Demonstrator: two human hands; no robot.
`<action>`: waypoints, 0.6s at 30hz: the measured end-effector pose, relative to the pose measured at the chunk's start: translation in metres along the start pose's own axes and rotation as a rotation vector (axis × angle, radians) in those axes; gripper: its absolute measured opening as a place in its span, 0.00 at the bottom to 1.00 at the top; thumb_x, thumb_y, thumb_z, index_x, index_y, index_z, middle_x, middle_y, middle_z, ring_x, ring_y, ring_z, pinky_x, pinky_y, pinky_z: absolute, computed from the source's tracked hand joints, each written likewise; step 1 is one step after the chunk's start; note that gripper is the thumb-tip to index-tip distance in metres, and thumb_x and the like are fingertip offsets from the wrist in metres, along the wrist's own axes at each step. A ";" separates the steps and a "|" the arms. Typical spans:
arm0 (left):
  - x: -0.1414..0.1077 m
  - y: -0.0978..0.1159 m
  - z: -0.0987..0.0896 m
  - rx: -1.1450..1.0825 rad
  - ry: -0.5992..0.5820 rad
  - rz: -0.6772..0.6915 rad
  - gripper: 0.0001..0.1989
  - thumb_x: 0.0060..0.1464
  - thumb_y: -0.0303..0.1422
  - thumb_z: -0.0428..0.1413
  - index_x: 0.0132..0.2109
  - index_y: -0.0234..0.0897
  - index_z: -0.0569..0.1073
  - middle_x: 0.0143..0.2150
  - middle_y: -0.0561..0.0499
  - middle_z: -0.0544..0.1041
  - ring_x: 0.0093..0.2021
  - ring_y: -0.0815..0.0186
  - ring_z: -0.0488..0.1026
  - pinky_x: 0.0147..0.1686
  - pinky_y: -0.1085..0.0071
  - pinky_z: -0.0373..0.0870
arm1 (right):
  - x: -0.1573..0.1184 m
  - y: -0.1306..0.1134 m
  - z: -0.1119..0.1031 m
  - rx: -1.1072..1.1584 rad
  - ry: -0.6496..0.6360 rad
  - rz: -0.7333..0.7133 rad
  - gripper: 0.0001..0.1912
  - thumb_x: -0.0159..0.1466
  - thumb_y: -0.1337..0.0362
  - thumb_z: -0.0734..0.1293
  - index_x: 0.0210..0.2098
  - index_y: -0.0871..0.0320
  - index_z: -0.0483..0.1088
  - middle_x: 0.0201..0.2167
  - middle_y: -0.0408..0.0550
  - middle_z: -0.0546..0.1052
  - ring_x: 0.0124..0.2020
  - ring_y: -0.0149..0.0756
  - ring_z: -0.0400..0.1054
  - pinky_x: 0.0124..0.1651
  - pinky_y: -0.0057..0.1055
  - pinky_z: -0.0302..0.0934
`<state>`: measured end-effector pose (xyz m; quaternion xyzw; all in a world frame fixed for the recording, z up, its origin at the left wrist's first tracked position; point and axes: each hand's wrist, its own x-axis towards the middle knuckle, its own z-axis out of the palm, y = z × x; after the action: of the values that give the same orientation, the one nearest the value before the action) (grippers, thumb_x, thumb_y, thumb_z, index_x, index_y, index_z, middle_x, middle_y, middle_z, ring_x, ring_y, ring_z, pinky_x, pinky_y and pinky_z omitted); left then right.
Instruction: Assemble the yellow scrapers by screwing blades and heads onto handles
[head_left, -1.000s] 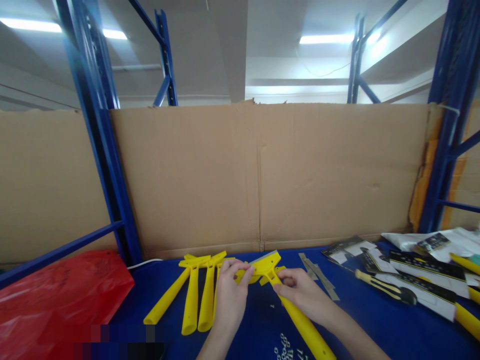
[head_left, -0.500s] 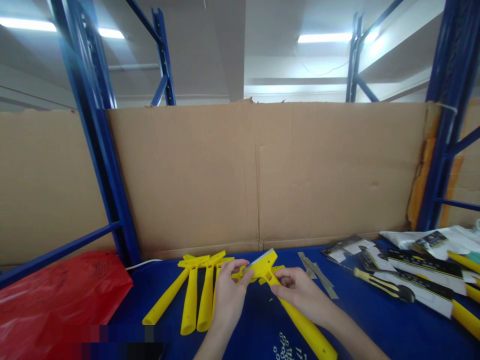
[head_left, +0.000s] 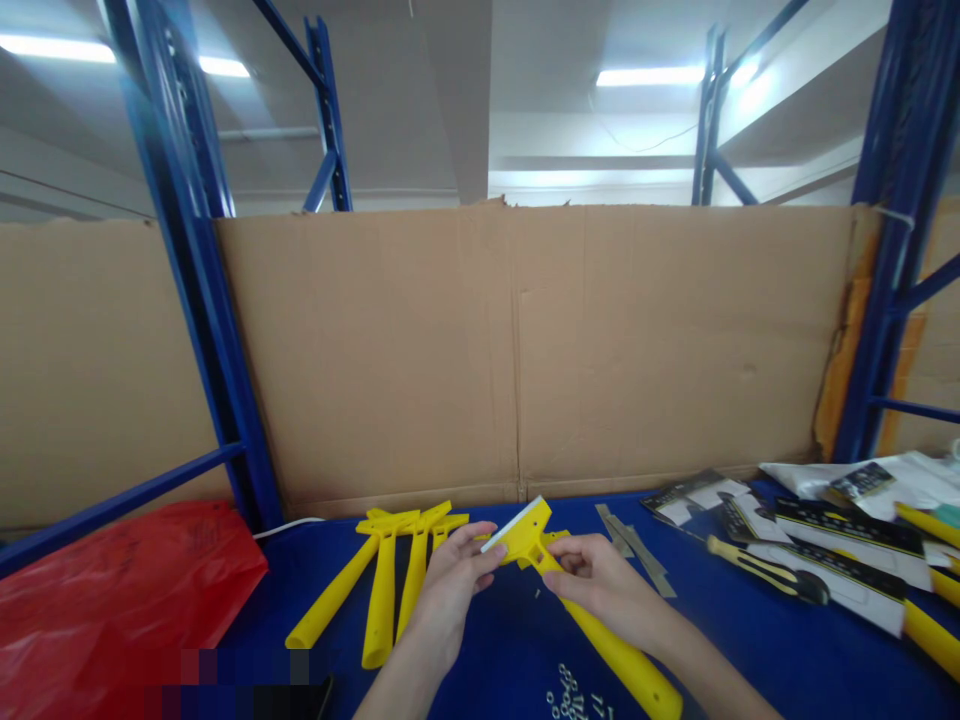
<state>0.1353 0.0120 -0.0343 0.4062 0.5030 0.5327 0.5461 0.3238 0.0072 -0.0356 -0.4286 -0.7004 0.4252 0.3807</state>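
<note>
Here's the scraper (head_left: 604, 640), raised above the desk (head_left: 502, 640), its neck pinched by the right hand (head_left: 600, 580)! The left hand (head_left: 450, 585), fingers curled, has its thumb at the scraper's head corner; whether it grips, I can't tell. Left of the scraper, yellow handles (head_left: 382, 600) fan out; right of it, strips (head_left: 641, 555), then a screwdriver (head_left: 769, 572). Behind it, cardboard (head_left: 390, 350).

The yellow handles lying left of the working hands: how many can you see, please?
3: the leftmost handle, slanting; the middle handle; and the rightmost handle, its lower end behind the left hand and wrist. Another may be hidden there.
</note>
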 end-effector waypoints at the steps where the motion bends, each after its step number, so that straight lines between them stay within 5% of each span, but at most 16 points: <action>1: 0.000 0.000 0.001 0.029 0.015 0.016 0.27 0.29 0.38 0.68 0.41 0.36 0.72 0.38 0.48 0.78 0.38 0.63 0.73 0.35 0.71 0.62 | 0.000 0.000 0.000 -0.003 -0.001 -0.002 0.06 0.55 0.63 0.66 0.27 0.60 0.72 0.19 0.36 0.58 0.21 0.27 0.51 0.24 0.25 0.46; 6: -0.003 0.003 0.005 0.141 0.070 0.058 0.23 0.31 0.41 0.66 0.37 0.36 0.73 0.33 0.50 0.78 0.34 0.63 0.73 0.33 0.71 0.61 | -0.001 -0.002 -0.001 -0.018 -0.021 -0.018 0.06 0.55 0.64 0.66 0.25 0.60 0.72 0.17 0.36 0.59 0.21 0.26 0.51 0.24 0.25 0.45; 12: -0.004 0.004 -0.001 0.151 -0.065 0.039 0.24 0.36 0.40 0.64 0.43 0.38 0.76 0.43 0.48 0.79 0.44 0.60 0.73 0.37 0.71 0.61 | 0.000 0.000 -0.003 -0.016 -0.004 -0.017 0.06 0.55 0.63 0.68 0.27 0.59 0.74 0.17 0.37 0.65 0.20 0.27 0.54 0.25 0.25 0.48; 18: -0.004 0.005 0.000 0.140 -0.081 0.071 0.24 0.38 0.41 0.63 0.45 0.37 0.76 0.45 0.47 0.78 0.45 0.60 0.73 0.38 0.70 0.61 | 0.001 -0.003 -0.003 0.006 -0.009 -0.014 0.06 0.55 0.63 0.67 0.26 0.60 0.73 0.16 0.36 0.60 0.20 0.26 0.51 0.24 0.25 0.44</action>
<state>0.1343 0.0085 -0.0291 0.4824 0.5018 0.4983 0.5170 0.3253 0.0081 -0.0320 -0.4209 -0.7037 0.4265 0.3817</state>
